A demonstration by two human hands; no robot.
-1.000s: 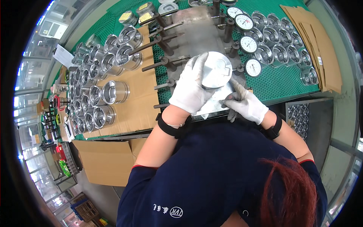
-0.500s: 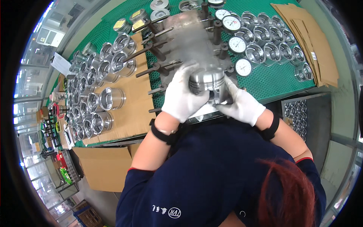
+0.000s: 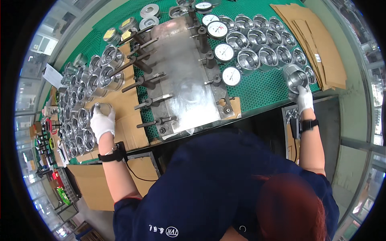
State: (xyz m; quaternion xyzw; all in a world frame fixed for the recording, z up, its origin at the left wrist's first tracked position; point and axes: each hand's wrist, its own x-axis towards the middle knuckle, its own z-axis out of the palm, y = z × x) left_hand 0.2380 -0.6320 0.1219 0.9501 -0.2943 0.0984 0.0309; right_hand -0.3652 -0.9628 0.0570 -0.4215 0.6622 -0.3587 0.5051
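Note:
My right hand (image 3: 305, 99), in a white glove, grips a silvery engine piston (image 3: 293, 76) by its open skirt, beside the right-hand group of pistons (image 3: 257, 39). On the far left, my gloved left hand (image 3: 103, 123) has its fingers on another piston (image 3: 105, 107) standing on the cardboard; its fingertips are partly hidden inside the rim. Between my hands lies a steel measuring plate (image 3: 189, 92), its surface bare, with rod holders (image 3: 146, 82) along its left side and dial gauges (image 3: 231, 76) along its right.
Rows of pistons (image 3: 82, 90) stand on a cardboard sheet (image 3: 130, 124) at left. Folded cardboard (image 3: 317, 52) leans at the far right of the green mat (image 3: 257, 94). Lidded round parts (image 3: 149, 23) sit at the back. Below the bench are cardboard boxes (image 3: 96, 182).
My hands have parted from over the plate's near end. The right has carried the piston to the right-hand group; the left has moved to a piston on the left cardboard.

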